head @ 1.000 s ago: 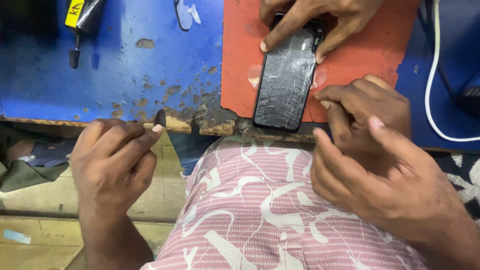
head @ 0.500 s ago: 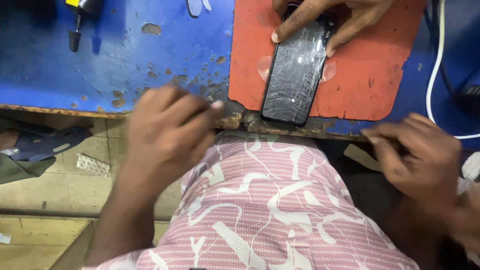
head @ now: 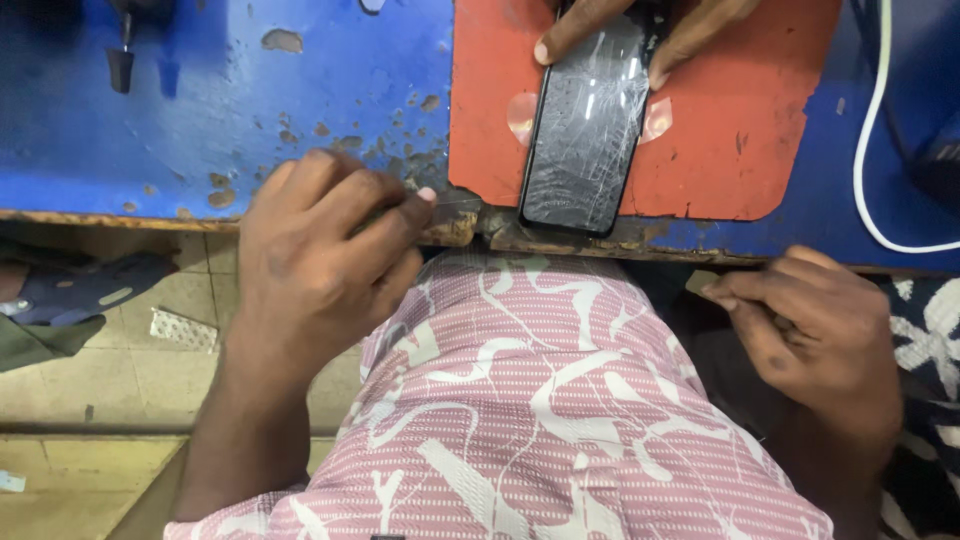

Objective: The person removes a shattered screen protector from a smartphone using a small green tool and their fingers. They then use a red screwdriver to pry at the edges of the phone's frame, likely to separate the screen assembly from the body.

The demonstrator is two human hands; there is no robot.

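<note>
Red rubber mat (head: 760, 130) lies on the chipped blue bench (head: 230, 110), and on it rests a black phone (head: 585, 125) with a badly cracked screen, its lower end reaching the mat's near edge. Another person's hand (head: 640, 25) comes in from the far side and pins the phone's top end with spread fingertips.

The person's left hand (head: 320, 265) sits at the bench's worn front edge, just left of the mat's corner. Its fingers are curled and pinched together, the fingertips against the edge; whether anything small is held between them cannot be told. It does not touch the phone, which lies just to its right.

The right hand (head: 815, 330) is below the bench edge, well apart from the phone, over the lap. It is loosely clenched, fingers folded in; nothing can be seen in its grip.

Between the two hands is the person's pink shirt (head: 540, 400) with white swirls. A white cable (head: 870, 150) curves over the bench at the right. A small dark tool (head: 121, 55) lies at the far left of the bench.
</note>
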